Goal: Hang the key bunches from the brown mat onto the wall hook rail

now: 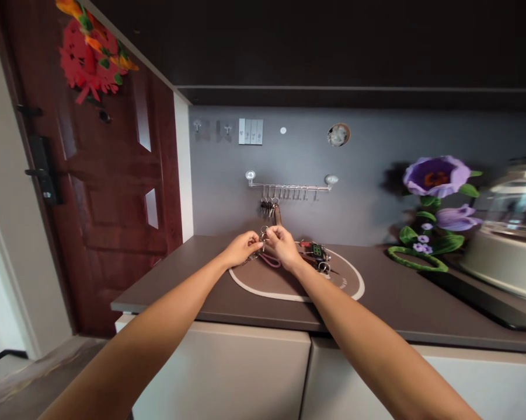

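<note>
My left hand (244,247) and my right hand (282,244) meet above a brown oval mat (284,284) with a pale rim. Between my pinched fingertips is a small metal key ring (264,231), gripped from both sides. Whatever hangs from it is too small to make out. A pinkish loop (270,261) shows on the mat below my hands. To the right of my right wrist lies a cluster of keys (323,266) with a dark tag (319,252) bearing green marks. Behind my hands, more keys (269,206) hang from a wall rack (289,186) with several hooks.
A dark red door (122,192) with a black handle stands at the left. Purple artificial flowers (438,178) and a cream appliance with a clear lid (508,256) occupy the right of the countertop (376,303). A dark cabinet (333,46) overhangs the counter.
</note>
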The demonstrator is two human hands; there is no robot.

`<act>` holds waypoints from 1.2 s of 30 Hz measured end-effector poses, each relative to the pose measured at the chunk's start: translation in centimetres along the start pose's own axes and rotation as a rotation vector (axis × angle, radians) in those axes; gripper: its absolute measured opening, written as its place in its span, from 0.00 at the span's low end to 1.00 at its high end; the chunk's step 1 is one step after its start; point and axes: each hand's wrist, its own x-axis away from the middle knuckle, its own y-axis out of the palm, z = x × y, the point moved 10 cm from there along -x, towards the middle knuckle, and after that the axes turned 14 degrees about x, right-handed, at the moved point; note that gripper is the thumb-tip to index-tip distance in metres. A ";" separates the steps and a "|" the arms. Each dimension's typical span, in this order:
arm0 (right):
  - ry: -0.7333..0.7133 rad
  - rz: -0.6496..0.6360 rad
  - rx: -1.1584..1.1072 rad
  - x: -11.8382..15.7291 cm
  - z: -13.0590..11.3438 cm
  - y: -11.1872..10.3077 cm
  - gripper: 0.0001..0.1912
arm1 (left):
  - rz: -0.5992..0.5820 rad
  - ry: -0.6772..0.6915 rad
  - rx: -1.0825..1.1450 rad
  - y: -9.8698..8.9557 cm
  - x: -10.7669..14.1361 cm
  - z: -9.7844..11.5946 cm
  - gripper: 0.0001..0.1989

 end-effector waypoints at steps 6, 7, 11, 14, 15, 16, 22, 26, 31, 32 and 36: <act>0.127 0.042 -0.289 0.3 0.2 -0.8 0.17 | 0.012 0.046 -0.189 0.2 0.2 0.9 0.10; 0.139 0.055 -0.322 0.2 0.0 -1.1 0.16 | 0.016 0.063 -0.225 0.2 0.3 1.0 0.10; 0.171 0.111 -0.384 -0.5 -0.7 -2.4 0.11 | 0.042 0.106 -0.332 0.2 0.3 1.1 0.11; 0.198 0.161 -0.378 -1.8 -0.9 -3.5 0.07 | 0.053 0.098 -0.359 0.1 0.2 0.7 0.11; 0.199 0.185 -0.371 -2.4 -1.1 -4.0 0.06 | 0.060 0.092 -0.363 0.0 0.1 0.6 0.11; 0.209 0.212 -0.366 -3.1 -1.1 -4.4 0.05 | 0.067 0.090 -0.367 -0.1 0.1 0.5 0.11; 0.237 0.352 -0.379 -6.8 -1.4 -6.3 0.09 | 0.070 0.094 -0.407 0.0 0.1 0.5 0.12; 0.275 0.395 -0.336 -8.5 -1.1 -6.6 0.10 | 0.064 0.106 -0.440 0.0 0.1 0.6 0.11; 0.302 0.440 -0.326 -9.8 -0.2 -6.4 0.11 | 0.062 0.114 -0.464 0.0 0.0 0.5 0.12; 0.307 0.452 -0.328 -10.0 -0.1 -6.4 0.11 | 0.060 0.115 -0.466 0.1 0.0 0.5 0.11; 0.332 0.498 -0.324 -10.0 0.3 -6.4 0.10 | 0.053 0.132 -0.472 0.2 0.0 0.7 0.11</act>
